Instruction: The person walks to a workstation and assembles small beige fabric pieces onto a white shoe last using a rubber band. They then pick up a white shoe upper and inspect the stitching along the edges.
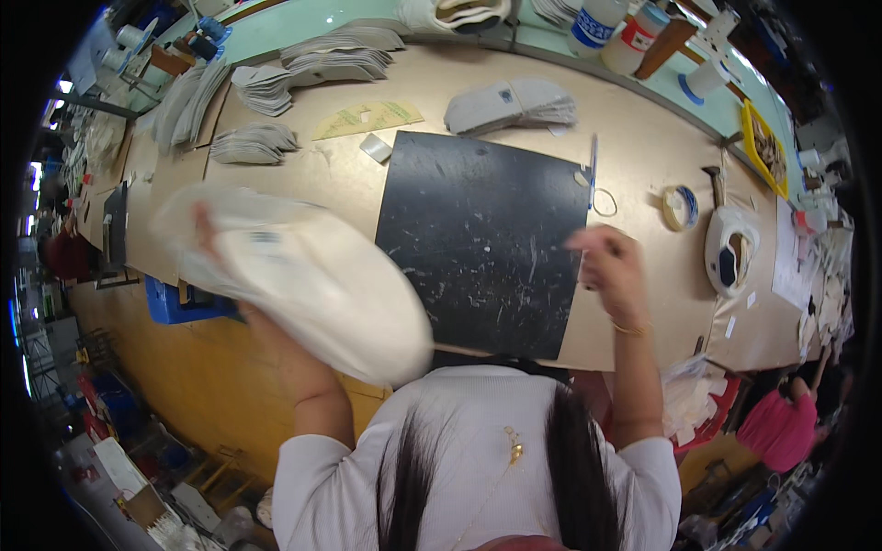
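White, blurry fabric piece (303,275) is clamped in your left hand (207,241) off the black mat's (478,239) left edge, your right hand (609,266) looks loosely closed over the mat's right edge, grip too blurred to tell, with roughly five grey cut-piece stacks (510,106) behind.

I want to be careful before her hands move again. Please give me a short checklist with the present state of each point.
1. Left hand grips the large white fabric piece: ok, though blurred.
2. Right hand holds something: cannot tell, the fingers are curled and blurred.
3. Black cutting mat has bare surface: ok.
4. Scissors lie off the mat's right edge, apart from both hands: ok.
5. Tape roll lies apart from the mat: ok.
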Demonstrator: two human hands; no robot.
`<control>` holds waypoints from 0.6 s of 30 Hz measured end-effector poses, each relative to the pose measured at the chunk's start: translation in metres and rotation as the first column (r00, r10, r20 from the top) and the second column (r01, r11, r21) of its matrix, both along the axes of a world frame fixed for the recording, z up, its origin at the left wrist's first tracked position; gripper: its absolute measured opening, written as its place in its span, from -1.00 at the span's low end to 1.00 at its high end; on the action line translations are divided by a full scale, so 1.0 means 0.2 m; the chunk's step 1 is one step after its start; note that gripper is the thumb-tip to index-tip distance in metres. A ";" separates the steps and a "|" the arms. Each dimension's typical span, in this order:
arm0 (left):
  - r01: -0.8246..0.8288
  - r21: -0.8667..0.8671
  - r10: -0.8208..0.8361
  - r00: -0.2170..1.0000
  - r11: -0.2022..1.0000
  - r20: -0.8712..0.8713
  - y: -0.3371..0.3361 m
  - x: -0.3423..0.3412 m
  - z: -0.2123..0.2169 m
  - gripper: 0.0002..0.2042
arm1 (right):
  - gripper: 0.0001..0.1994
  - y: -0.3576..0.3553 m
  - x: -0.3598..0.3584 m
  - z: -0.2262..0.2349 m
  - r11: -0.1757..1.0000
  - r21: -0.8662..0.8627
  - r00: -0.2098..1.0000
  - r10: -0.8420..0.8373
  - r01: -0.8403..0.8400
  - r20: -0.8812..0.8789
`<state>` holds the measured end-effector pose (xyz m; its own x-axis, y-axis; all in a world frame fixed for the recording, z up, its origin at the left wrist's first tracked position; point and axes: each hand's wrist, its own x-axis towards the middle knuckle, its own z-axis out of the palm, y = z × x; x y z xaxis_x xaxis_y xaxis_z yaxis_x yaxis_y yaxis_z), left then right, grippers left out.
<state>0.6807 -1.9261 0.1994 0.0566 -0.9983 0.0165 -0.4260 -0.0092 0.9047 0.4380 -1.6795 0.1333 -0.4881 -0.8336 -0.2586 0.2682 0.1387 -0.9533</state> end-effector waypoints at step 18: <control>0.439 0.305 -0.427 0.898 0.845 -0.108 0.31 -0.03 -0.26 -0.65 | -0.76 0.51 -0.24 -0.19 0.674 0.431 0.418 0.196 0.600 -0.887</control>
<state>0.6742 -1.8645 0.1476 -0.3878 -0.8732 -0.2952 -0.4218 -0.1166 0.8991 0.3900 -1.5785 0.0947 -0.8807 -0.4727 0.0309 -0.4548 0.8254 -0.3343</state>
